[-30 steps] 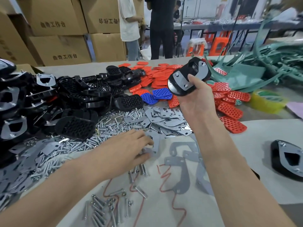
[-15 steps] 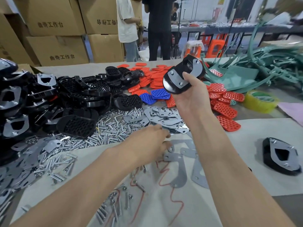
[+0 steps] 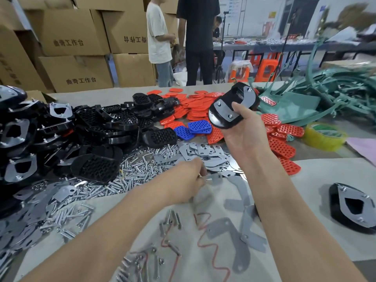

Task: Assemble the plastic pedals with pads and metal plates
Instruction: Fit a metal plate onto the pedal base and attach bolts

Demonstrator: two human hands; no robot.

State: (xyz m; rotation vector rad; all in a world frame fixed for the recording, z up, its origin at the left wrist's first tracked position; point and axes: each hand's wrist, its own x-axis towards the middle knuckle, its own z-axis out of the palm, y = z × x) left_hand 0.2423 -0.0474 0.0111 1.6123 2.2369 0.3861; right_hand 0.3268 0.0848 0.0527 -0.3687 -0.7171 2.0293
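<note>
Your right hand (image 3: pixel 243 130) holds one black pedal (image 3: pixel 232 107) up above the tabletop (image 3: pixel 325 171), thumb pressed on its metal plate (image 3: pixel 228 110), with three bolts visible through the plate. The pedal's long axis runs from its rounded end, down and to the left of your thumb, up to the right and away from you, plate side facing you. Your left hand (image 3: pixel 187 182) is lower and to the left of the right one, fingers curled together down at the edge of the loose plates (image 3: pixel 205 157); you seem to pinch something small and silver at the fingertips, but what it is cannot be told. Just beyond the left hand lies a heap of bolts (image 3: pixel 140 169), too many to count, and more bolts (image 3: pixel 173 217) lie scattered nearer you than that hand. Two blue pads (image 3: pixel 193 128) lie between the two hands' far sides, with a large spread of red pads (image 3: pixel 284 147) beyond and to the right of the right hand. Left of the left hand sit piled black pedal bodies (image 3: pixel 95 127). One finished pedal (image 3: pixel 352 208) rests alone, well to the right of your right forearm, and one roll of tape (image 3: pixel 325 137) sits beyond it.
</note>
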